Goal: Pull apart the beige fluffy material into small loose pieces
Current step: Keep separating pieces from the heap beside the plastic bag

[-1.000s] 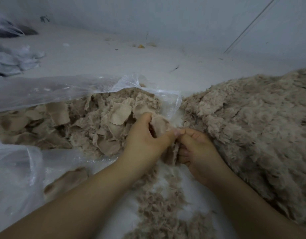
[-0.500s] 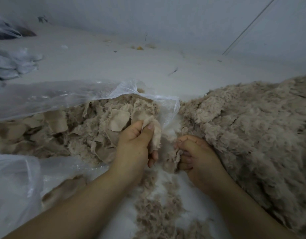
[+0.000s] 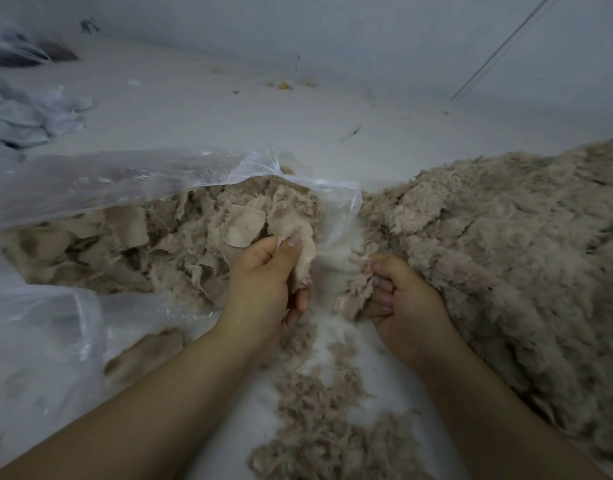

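- Left hand [image 3: 263, 289] grips a torn scrap of fabric [image 3: 300, 251], fingers curled round it at the mouth of the clear plastic bag [image 3: 132, 181].
- Right hand [image 3: 402, 299] clutches a tuft of the beige fluffy material [image 3: 506, 244], fingers closed on its near edge; the big mound lies to the right on the worktop [image 3: 229, 119].
- Light, soft, yielding stuff by the look of it; best taken at a frayed edge, close to the tear.
- Loose pieces [image 3: 319, 410] lie scattered between the forearms.
- Bag film crowds the left hand; crumpled grey cloth [image 3: 28, 116] sits far left, well apart.
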